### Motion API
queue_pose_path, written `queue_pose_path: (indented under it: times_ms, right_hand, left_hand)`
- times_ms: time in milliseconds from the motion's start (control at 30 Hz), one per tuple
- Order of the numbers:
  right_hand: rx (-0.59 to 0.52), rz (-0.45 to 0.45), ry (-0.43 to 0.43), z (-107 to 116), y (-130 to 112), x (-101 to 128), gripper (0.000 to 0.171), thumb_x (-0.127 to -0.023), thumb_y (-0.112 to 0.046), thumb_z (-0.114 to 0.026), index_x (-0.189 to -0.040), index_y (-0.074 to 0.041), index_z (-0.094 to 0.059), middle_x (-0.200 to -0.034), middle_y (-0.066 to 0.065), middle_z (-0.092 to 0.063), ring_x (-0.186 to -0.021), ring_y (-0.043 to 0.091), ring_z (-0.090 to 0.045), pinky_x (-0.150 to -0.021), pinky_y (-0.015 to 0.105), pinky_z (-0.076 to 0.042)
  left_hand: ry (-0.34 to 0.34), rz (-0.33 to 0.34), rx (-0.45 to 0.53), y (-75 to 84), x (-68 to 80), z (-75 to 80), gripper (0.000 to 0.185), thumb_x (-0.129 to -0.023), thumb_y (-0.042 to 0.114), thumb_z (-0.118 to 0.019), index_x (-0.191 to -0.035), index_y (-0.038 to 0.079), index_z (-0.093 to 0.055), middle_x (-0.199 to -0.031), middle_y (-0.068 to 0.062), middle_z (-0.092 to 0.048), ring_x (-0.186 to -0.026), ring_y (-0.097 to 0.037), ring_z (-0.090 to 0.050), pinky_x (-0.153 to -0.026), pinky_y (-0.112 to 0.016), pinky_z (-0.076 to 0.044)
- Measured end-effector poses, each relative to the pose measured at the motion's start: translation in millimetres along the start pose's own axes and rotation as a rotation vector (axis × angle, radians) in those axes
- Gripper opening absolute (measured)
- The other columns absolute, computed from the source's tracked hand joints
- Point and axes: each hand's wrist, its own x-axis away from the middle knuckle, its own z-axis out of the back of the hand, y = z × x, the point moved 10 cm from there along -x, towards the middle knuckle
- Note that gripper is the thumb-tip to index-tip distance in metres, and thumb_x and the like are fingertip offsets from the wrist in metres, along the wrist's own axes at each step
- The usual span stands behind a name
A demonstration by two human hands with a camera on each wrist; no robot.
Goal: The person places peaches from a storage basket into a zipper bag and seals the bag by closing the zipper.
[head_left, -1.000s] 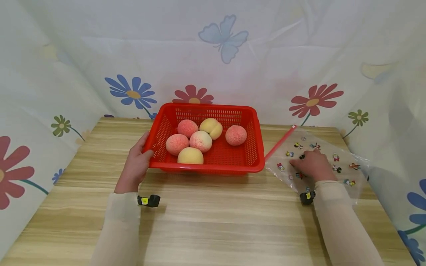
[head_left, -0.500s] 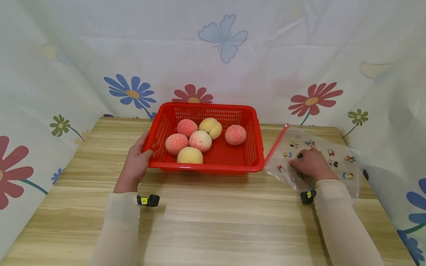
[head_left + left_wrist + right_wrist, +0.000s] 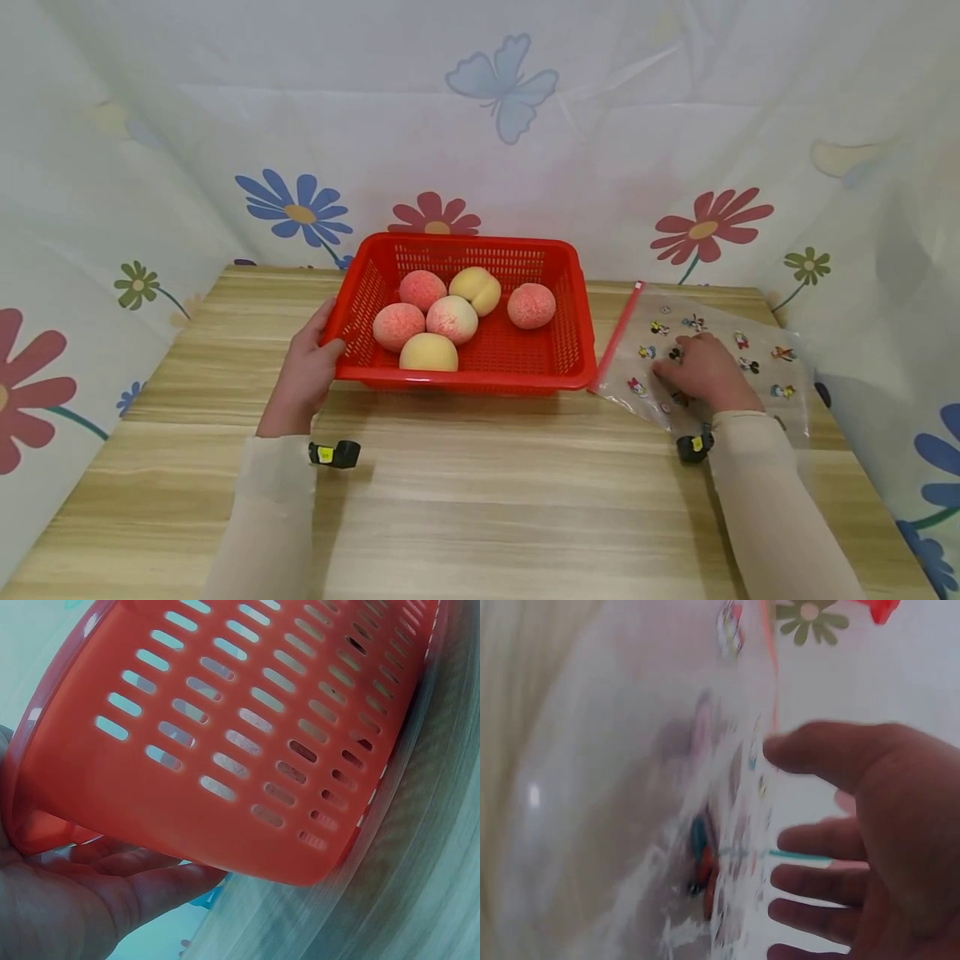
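Observation:
My left hand [image 3: 303, 367] grips the left end of a red plastic basket [image 3: 465, 382], thumb over the rim. In the left wrist view its fingers [image 3: 142, 892] lie under the rim, against the slotted wall. Several peaches sit in the basket: a yellow peach [image 3: 429, 352] near the front, another yellow peach [image 3: 476, 290] at the back, and a lone pink peach [image 3: 532, 306] to the right. My right hand [image 3: 708, 371] is over a clear zip bag [image 3: 772, 396] printed with cartoon figures. In the right wrist view its straight fingertips [image 3: 795, 838] are right at the plastic.
The bag's red zip strip [image 3: 617, 337] reaches close to the basket's right front corner. A wood-grain table [image 3: 510, 500] lies under everything. A flowered cloth [image 3: 360, 133] surrounds it at the back and both sides.
The zip bag has slid left under my right hand, its zip strip now nearer the basket. The right hand has barely shifted. My left hand, the basket and the peaches stay put.

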Motion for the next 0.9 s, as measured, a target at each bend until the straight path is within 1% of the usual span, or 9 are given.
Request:
queue_pose_path:
  times_ms: [67, 167, 233, 300, 400, 533, 633, 800, 900]
  right_hand:
    - [-0.012, -0.009, 0.042, 4, -2, 3, 0.071, -0.09, -0.039, -0.06, -0.135, 0.013, -0.044, -0.135, 0.035, -0.041, -0.118, 0.047, -0.042, -0.102, 0.064, -0.039]
    - [-0.03, -0.032, 0.081, 8, -7, 5, 0.067, -0.089, -0.04, -0.062, -0.13, 0.011, -0.05, -0.129, 0.034, -0.046, -0.114, 0.047, -0.044, -0.097, 0.063, -0.042]
    - [-0.045, -0.058, 0.067, 6, -8, 5, 0.064, -0.088, -0.043, -0.063, -0.125, 0.009, -0.054, -0.121, 0.031, -0.051, -0.106, 0.044, -0.047, -0.089, 0.059, -0.047]
    - [-0.048, -0.084, 0.032, 1, -7, 4, 0.064, -0.087, -0.046, -0.064, -0.121, 0.007, -0.056, -0.114, 0.027, -0.052, -0.099, 0.04, -0.047, -0.081, 0.053, -0.049]
    - [-0.045, -0.109, -0.007, -6, -5, 2, 0.064, -0.087, -0.049, -0.064, -0.118, 0.006, -0.056, -0.109, 0.024, -0.053, -0.094, 0.037, -0.048, -0.075, 0.047, -0.048]
    - [-0.024, -0.083, 0.008, -8, -6, 0, 0.065, -0.087, -0.049, -0.064, -0.119, 0.008, -0.056, -0.109, 0.025, -0.053, -0.093, 0.037, -0.049, -0.077, 0.049, -0.048]
    - [-0.011, -0.054, 0.02, -6, -8, -1, 0.066, -0.087, -0.047, -0.064, -0.12, 0.009, -0.056, -0.111, 0.027, -0.053, -0.094, 0.037, -0.049, -0.081, 0.052, -0.048]
    - [-0.002, -0.029, 0.004, -6, -10, -2, 0.07, -0.087, -0.046, -0.064, -0.127, 0.01, -0.053, -0.117, 0.028, -0.051, -0.098, 0.038, -0.048, -0.089, 0.056, -0.047]
    - [0.003, -0.022, -0.007, -8, -10, -3, 0.07, -0.087, -0.046, -0.064, -0.129, 0.009, -0.053, -0.118, 0.027, -0.05, -0.101, 0.038, -0.048, -0.092, 0.056, -0.046]
  left_hand:
    - [-0.002, 0.002, 0.003, -0.1, 0.0, 0.0, 0.07, -0.098, 0.003, -0.038, -0.155, 0.034, -0.011, -0.161, -0.006, -0.023, -0.138, -0.037, -0.039, -0.093, -0.048, -0.049]
    - [-0.003, 0.001, 0.004, 0.8, 0.2, 0.1, 0.071, -0.098, 0.003, -0.038, -0.155, 0.034, -0.011, -0.161, -0.005, -0.023, -0.138, -0.037, -0.039, -0.093, -0.048, -0.049]
    - [-0.001, 0.004, 0.001, 0.8, 0.5, 0.4, 0.071, -0.098, 0.003, -0.038, -0.155, 0.034, -0.011, -0.161, -0.005, -0.023, -0.138, -0.037, -0.038, -0.093, -0.048, -0.049]
    - [0.0, 0.009, 0.001, 0.4, 0.5, 0.5, 0.071, -0.098, 0.003, -0.038, -0.155, 0.034, -0.011, -0.161, -0.005, -0.023, -0.139, -0.037, -0.038, -0.093, -0.048, -0.049]
    - [0.002, 0.018, -0.002, -0.3, 0.3, 0.1, 0.071, -0.098, 0.003, -0.039, -0.155, 0.034, -0.011, -0.161, -0.005, -0.023, -0.138, -0.036, -0.038, -0.093, -0.047, -0.049]
    - [0.002, 0.019, 0.001, -0.6, 0.2, 0.5, 0.071, -0.098, 0.003, -0.039, -0.155, 0.035, -0.012, -0.16, -0.005, -0.024, -0.138, -0.036, -0.04, -0.093, -0.048, -0.049]
    - [-0.001, 0.007, 0.005, 1.1, 0.5, 0.1, 0.071, -0.097, 0.003, -0.039, -0.155, 0.035, -0.013, -0.16, -0.005, -0.024, -0.137, -0.036, -0.04, -0.093, -0.048, -0.049]
    - [-0.007, -0.006, 0.004, 2.9, 0.9, -0.9, 0.071, -0.097, 0.002, -0.039, -0.155, 0.033, -0.012, -0.16, -0.006, -0.024, -0.138, -0.037, -0.039, -0.093, -0.048, -0.049]
    - [-0.007, -0.006, 0.006, 2.6, 1.0, -1.3, 0.072, -0.097, 0.002, -0.039, -0.155, 0.033, -0.012, -0.16, -0.006, -0.024, -0.138, -0.037, -0.038, -0.092, -0.048, -0.049]
